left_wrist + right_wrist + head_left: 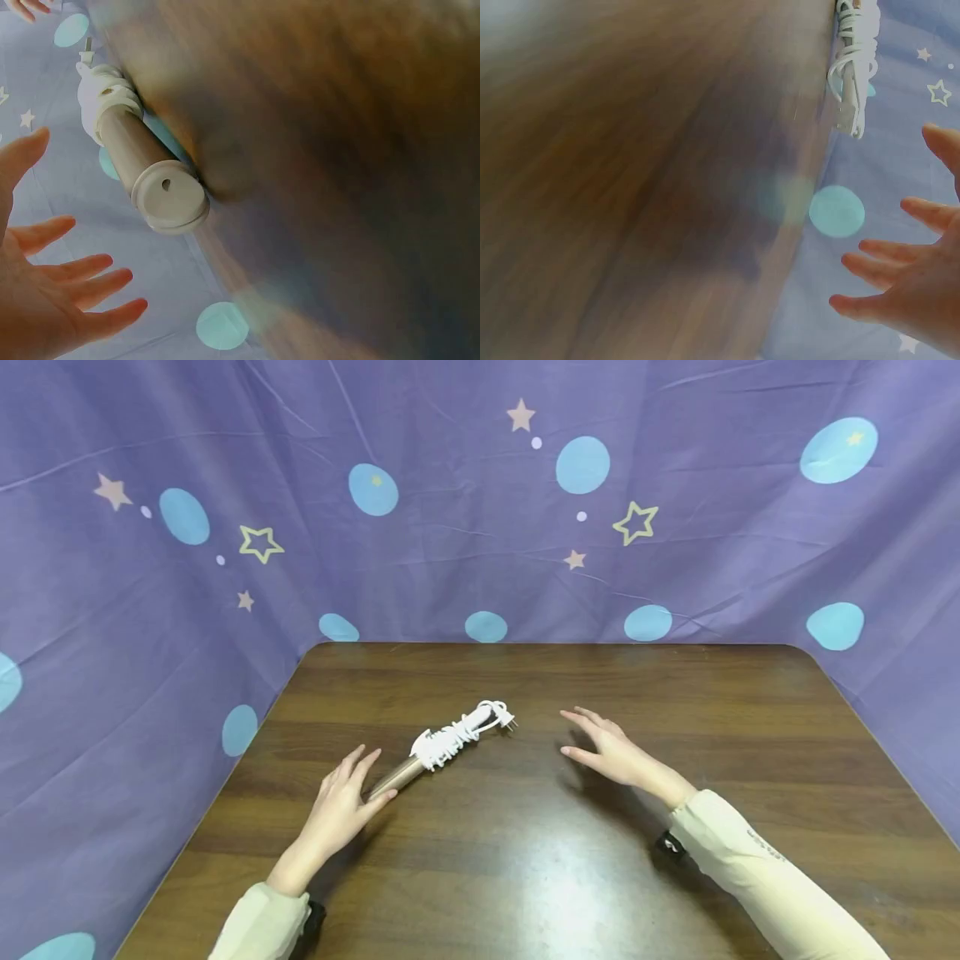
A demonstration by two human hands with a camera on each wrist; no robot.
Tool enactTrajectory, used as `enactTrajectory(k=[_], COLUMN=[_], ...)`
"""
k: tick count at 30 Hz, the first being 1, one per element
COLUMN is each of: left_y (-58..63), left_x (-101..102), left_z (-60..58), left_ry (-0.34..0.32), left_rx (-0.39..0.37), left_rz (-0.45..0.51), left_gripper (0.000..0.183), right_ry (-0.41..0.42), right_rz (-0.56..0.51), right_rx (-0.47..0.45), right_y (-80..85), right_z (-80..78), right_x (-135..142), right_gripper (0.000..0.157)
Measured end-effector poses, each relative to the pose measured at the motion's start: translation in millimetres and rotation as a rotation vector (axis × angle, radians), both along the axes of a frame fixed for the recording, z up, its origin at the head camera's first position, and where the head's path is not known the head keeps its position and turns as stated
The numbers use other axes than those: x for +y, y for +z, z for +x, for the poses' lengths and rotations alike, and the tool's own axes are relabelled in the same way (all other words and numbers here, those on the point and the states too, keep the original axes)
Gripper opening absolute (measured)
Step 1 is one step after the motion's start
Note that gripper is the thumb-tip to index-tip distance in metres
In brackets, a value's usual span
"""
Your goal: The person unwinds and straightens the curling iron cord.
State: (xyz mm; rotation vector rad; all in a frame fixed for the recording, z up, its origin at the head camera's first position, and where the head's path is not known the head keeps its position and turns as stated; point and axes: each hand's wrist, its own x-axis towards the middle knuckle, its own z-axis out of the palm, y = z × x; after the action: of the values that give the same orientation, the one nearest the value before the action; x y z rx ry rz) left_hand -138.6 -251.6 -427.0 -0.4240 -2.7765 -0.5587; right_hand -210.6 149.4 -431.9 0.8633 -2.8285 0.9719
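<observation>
A curling iron lies slantwise on the table, with a gold-brown barrel (397, 777) and a white handle wound with its white cord (448, 742). Its plug (507, 719) points to the far right. In the left wrist view the barrel's round pale end cap (171, 196) faces the camera. My left hand (341, 806) is spread beside the barrel end, fingers extended, and a gap shows between them in the left wrist view. Over the table to the right of the plug, my right hand (611, 752) holds nothing, its fingers apart and loosely straight.
The brown wooden table (675, 693) has rounded far corners. Behind it and along the left and right sides hangs a purple curtain (465, 568) with stars and blue dots. A bright glare lies on the tabletop near the front.
</observation>
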Motion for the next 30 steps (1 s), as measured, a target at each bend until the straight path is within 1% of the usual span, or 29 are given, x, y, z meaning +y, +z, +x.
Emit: enactTrajectory(k=[3,7,11,13,16,19,21,22,23,28,30], left_y=[-0.4,-0.8,-2.0,-3.1,-4.8,-5.9,-6.9,-7.2,-7.5,-9.4,-10.2], left_x=[0,-1,-3,-5,-8,-10,-11,-11,-12,-13,-14], left_z=[0.6,1.1,2.9,4.1,5.4,5.8,5.5,5.2,4.9,3.2,2.4], left_ry=[-0.004,-0.012,-0.017,-0.017,-0.016,-0.017,-0.02,-0.023,-0.027,-0.042,-0.043], left_rx=[0.014,0.023,0.001,-0.009,-0.029,-0.069,-0.097,-0.11,-0.119,-0.16,-0.177], left_rz=[0.034,0.084,0.12,0.133,0.158,0.183,0.2,0.207,0.215,0.245,0.251], left_gripper=[0.06,0.056,0.054,0.054,0.052,0.05,0.049,0.048,0.048,0.045,0.044], right_ry=[0.021,0.022,0.021,0.035,0.06,0.078,0.08,0.081,0.082,0.09,0.103], right_rz=[-0.067,-0.151,-0.216,-0.261,-0.338,-0.401,-0.431,-0.446,-0.462,-0.527,-0.545], right_rx=[-0.021,-0.053,-0.108,-0.142,-0.207,-0.267,-0.296,-0.313,-0.322,-0.351,-0.35], right_y=[-1.0,-0.6,-1.4,-3.5,-7.2,-9.8,-10.2,-6.4,-3.8,-9.7,-19.9], right_z=[-9.0,-17.8,-24.0,-27.4,-32.6,-37.1,-39.4,-37.8,-36.8,-42.0,-48.6], right_x=[-12,-27,-40,-45,-53,-60,-64,-66,-68,-76,-78], right_gripper=[0.057,0.052,0.049,0.048,0.046,0.046,0.046,0.045,0.044,0.042,0.042])
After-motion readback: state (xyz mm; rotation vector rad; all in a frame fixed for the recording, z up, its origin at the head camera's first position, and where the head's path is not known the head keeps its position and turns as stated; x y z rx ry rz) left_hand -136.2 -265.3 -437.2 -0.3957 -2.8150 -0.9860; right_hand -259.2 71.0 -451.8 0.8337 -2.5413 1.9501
